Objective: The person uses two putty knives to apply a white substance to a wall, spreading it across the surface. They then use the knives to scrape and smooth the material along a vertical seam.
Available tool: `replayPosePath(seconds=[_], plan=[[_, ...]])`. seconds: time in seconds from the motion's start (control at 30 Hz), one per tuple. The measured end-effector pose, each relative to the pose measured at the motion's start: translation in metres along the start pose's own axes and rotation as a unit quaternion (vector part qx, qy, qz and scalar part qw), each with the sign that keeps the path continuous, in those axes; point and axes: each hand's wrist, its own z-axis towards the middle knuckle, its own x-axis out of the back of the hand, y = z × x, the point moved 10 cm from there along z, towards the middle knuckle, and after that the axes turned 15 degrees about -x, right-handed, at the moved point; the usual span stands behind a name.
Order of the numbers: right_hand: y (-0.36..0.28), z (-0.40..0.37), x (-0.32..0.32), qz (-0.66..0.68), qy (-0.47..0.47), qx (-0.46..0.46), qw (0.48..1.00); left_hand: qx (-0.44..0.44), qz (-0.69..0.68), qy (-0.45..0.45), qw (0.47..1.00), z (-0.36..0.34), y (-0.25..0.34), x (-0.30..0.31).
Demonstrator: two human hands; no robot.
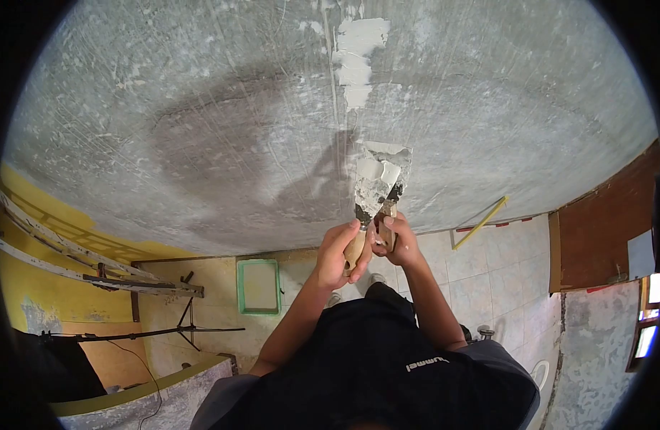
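My left hand [338, 254] is closed round the wooden handle of a putty knife [372, 186], whose blade carries white paste. My right hand [403, 244] grips the handle of a second, wider scraper [400, 156]. The two blades overlap, the narrower one in front, both pointing up toward the grey wall [222, 143]. White filler patches [359, 61] run in a vertical strip on the wall above the blades. Part of the second handle is hidden by my fingers.
A green-rimmed tray [239, 287] lies on the tiled floor at lower left. Beyond it are a ladder [79, 271] and a black tripod [190, 328]. A yellow bar [480, 223] and a brown panel [602, 222] stand at right.
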Motion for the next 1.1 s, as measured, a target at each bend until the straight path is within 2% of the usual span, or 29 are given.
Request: replayPosePath(seconds=[0.03, 0.1, 0.37, 0.57, 0.6, 0.77, 0.83, 0.9, 0.93, 1.0, 1.1], plan=[[0.003, 0.001, -0.006, 0.016, -0.024, -0.005, 1.0, 0.0, 0.012, 0.006, 1.0, 0.001, 0.001, -0.001], [0.004, 0.003, -0.003, 0.015, 0.003, -0.004, 1.0, 0.001, 0.026, 0.013, 1.0, 0.002, 0.001, -0.003], [-0.005, 0.0, -0.013, -0.046, -0.063, 0.033, 0.996, -0.033, -0.002, 0.018, 0.999, 0.007, 0.008, -0.012], [0.013, -0.011, -0.027, -0.075, -0.056, 0.002, 0.996, -0.056, -0.013, 0.06, 0.997, 0.013, 0.029, -0.009], [0.025, -0.01, -0.022, -0.046, -0.086, -0.005, 0.995, -0.062, -0.012, 0.058, 0.996, 0.013, 0.033, -0.009], [0.03, -0.017, -0.007, -0.015, -0.093, 0.012, 0.995, -0.066, 0.04, 0.047, 0.996, 0.002, 0.04, -0.004], [0.021, -0.026, 0.014, -0.007, -0.007, 0.045, 0.999, -0.071, 0.058, 0.04, 0.995, -0.001, 0.041, -0.002], [0.003, -0.035, 0.023, -0.035, 0.016, 0.056, 0.998, -0.135, 0.13, 0.006, 0.982, -0.003, 0.055, -0.006], [-0.011, -0.043, 0.03, -0.07, 0.059, 0.082, 0.992, -0.136, 0.129, 0.006, 0.982, -0.004, 0.055, -0.005], [-0.041, -0.062, 0.044, -0.135, 0.128, 0.129, 0.974, -0.148, 0.165, 0.04, 0.974, -0.006, 0.057, 0.007], [-0.088, -0.092, 0.038, -0.201, 0.207, 0.197, 0.937, -0.177, 0.222, 0.042, 0.958, -0.006, 0.065, 0.014]])
